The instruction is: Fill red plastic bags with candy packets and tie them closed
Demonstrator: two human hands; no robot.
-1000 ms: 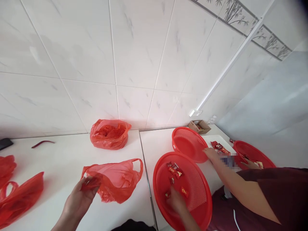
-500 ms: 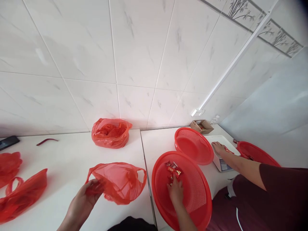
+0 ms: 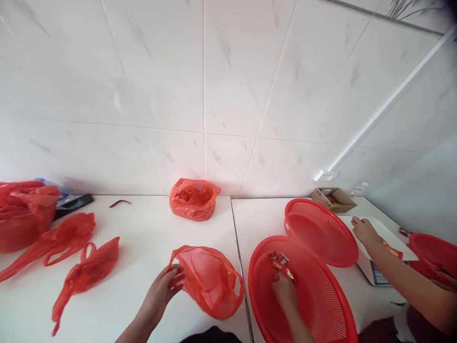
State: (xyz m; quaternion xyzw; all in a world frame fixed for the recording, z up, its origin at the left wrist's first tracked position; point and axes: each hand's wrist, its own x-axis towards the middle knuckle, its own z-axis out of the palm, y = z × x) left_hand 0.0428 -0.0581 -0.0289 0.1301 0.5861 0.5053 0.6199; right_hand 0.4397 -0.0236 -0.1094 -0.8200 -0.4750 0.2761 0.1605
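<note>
On the white table, a red plastic bag (image 3: 214, 286) lies with its mouth open. My left hand (image 3: 164, 290) has its curled fingers on the left edge of this bag, near a handle loop. My right hand (image 3: 285, 291) is down inside a large red mesh basket (image 3: 323, 297). Its fingers are closed at a small cluster of red-wrapped candies (image 3: 280, 263); the fingertips are partly hidden, and some candies show just beyond them.
A second red basket (image 3: 321, 233) stands behind. At right a co-worker's hand (image 3: 366, 231) is over a white scale (image 3: 378, 274), beside a cardboard box (image 3: 333, 199). Another red bag (image 3: 194, 200) sits by the wall. Knotted red bags (image 3: 94, 271) and a phone (image 3: 74, 205) are left.
The view has swung left, bringing more red bags into sight. My right hand's fingers have drawn in on the candies. The co-worker's hand has lifted and curled over the scale.
</note>
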